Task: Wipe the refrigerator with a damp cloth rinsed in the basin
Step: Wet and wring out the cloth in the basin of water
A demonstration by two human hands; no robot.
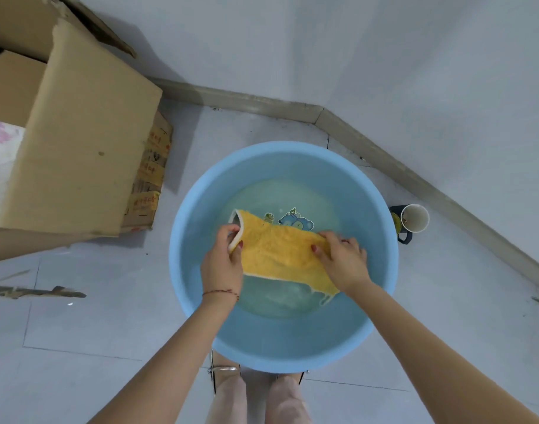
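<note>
A round light-blue basin (194,203) stands on the floor below me, with shallow water and a cartoon print at its bottom. A yellow cloth (280,252) with a white edge is stretched flat across the middle of the basin, just above the water. My left hand (223,258) grips the cloth's left end, fingers curled around its white edge. My right hand (343,258) pinches the cloth's right end. A lower right corner of the cloth hangs toward the water. No refrigerator is in view.
A large open cardboard box (87,142) stands to the left of the basin. Two cups (413,220) sit on the floor right of the basin, near the skirting of the white wall (384,56). A scrap of debris (35,291) lies on the tiles at left. My feet are under the basin's near rim.
</note>
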